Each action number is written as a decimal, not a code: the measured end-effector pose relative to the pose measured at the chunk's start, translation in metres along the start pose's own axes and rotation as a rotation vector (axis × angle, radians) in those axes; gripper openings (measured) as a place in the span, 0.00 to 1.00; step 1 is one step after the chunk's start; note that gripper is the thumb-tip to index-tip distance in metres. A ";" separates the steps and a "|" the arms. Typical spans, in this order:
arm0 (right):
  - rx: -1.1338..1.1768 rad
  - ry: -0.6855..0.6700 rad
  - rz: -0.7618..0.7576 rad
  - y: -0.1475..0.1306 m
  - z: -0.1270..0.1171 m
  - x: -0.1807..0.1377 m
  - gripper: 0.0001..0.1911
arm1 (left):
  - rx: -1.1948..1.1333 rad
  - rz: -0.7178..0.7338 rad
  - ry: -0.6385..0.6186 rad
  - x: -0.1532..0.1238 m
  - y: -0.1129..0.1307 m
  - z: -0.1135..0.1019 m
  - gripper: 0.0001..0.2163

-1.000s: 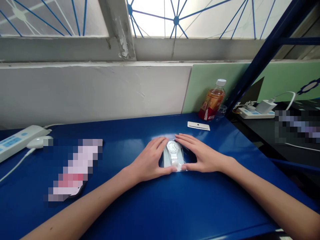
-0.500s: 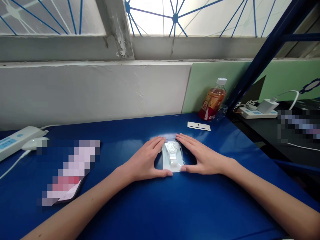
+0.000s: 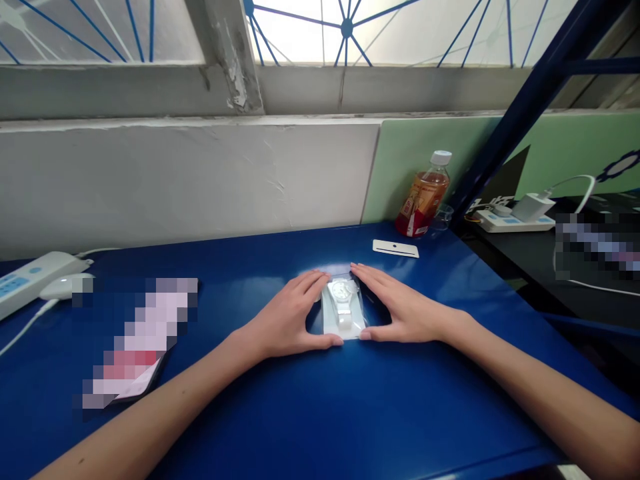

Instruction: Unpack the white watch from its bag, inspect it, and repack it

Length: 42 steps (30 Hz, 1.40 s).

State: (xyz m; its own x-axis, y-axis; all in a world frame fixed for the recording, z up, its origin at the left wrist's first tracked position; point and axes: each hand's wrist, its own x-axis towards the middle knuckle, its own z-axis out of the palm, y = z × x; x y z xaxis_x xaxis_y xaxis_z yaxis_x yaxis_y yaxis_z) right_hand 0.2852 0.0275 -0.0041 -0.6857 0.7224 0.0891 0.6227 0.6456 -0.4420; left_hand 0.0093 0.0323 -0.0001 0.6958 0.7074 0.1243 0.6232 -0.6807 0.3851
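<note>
A white wristwatch in a clear plastic bag lies on the blue table, its dial facing up. To the left of the bag, my left hand rests with fingers stretched forward and thumb apart, fingertips at the bag's far left corner. Mirroring it on the right, my right hand has its fingertips by the far right corner and its thumb at the near right corner. Both hands frame the bag with thumb and fingers spread, and neither closes around it.
Behind the hands lie a white card strip and a drink bottle by a clear cup. A phone, partly blurred out, lies left. A power strip sits at the far left. A blue metal post rises at right.
The view has shifted slightly, so everything sits a little higher and further left in the picture. Hands and bagged watch keep the same places relative to each other.
</note>
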 end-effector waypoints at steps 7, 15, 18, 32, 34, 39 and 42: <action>-0.033 0.003 0.006 -0.001 0.001 0.000 0.55 | 0.046 0.004 -0.020 0.001 0.000 0.000 0.44; -0.053 -0.005 -0.003 0.001 0.001 -0.001 0.55 | 0.003 0.027 0.022 0.000 0.000 0.001 0.46; -0.054 0.007 -0.010 0.002 0.002 -0.002 0.54 | 0.003 0.021 0.022 0.001 0.001 0.000 0.46; -0.048 0.073 0.033 -0.003 0.000 -0.002 0.46 | 0.060 0.006 0.012 -0.002 0.003 0.001 0.43; -0.043 0.134 0.050 -0.003 0.000 -0.001 0.40 | 0.070 0.006 0.026 -0.002 0.003 0.002 0.41; -0.080 0.291 0.064 0.000 0.000 0.002 0.24 | 0.071 -0.013 0.100 -0.002 0.002 0.004 0.28; -0.078 0.317 0.071 -0.002 -0.002 0.002 0.16 | 0.054 -0.054 0.142 0.000 0.001 0.006 0.20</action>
State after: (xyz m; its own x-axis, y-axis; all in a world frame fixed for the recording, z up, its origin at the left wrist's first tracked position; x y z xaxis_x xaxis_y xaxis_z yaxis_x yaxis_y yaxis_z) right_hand 0.2831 0.0283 -0.0014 -0.4961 0.7993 0.3391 0.7002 0.5992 -0.3881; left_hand 0.0119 0.0300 -0.0051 0.6055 0.7605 0.2344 0.6796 -0.6474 0.3451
